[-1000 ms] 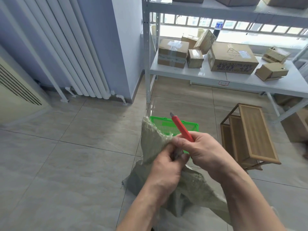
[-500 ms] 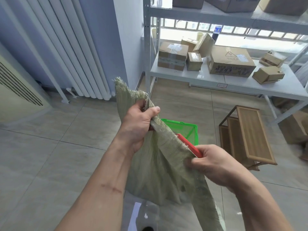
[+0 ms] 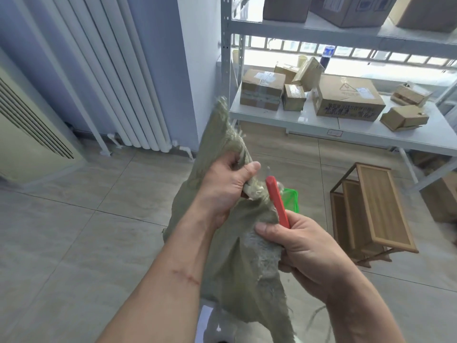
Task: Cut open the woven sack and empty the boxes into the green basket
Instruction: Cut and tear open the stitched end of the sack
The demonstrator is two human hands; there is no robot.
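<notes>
A grey-green woven sack (image 3: 232, 263) hangs in front of me, its frayed top corner raised high. My left hand (image 3: 225, 186) grips the bunched cloth near that top. My right hand (image 3: 304, 253) holds a red utility knife (image 3: 277, 204) and also pinches the sack's cloth with its thumb. The knife's tip points up, right beside the bunched cloth under my left thumb. Only a corner of the green basket (image 3: 291, 200) shows on the floor behind the sack and knife. No boxes from the sack are visible.
A metal shelf (image 3: 358, 134) with several cardboard boxes (image 3: 346, 100) stands ahead. A wooden stool rack (image 3: 371, 214) sits on the floor at right. A white radiator (image 3: 118, 78) and an air unit (image 3: 27, 129) line the left wall. Tiled floor lies to the left.
My left hand lifted the sack's top from low near the basket, then shifted right. My right hand brought the red knife up beside the bunched cloth.
</notes>
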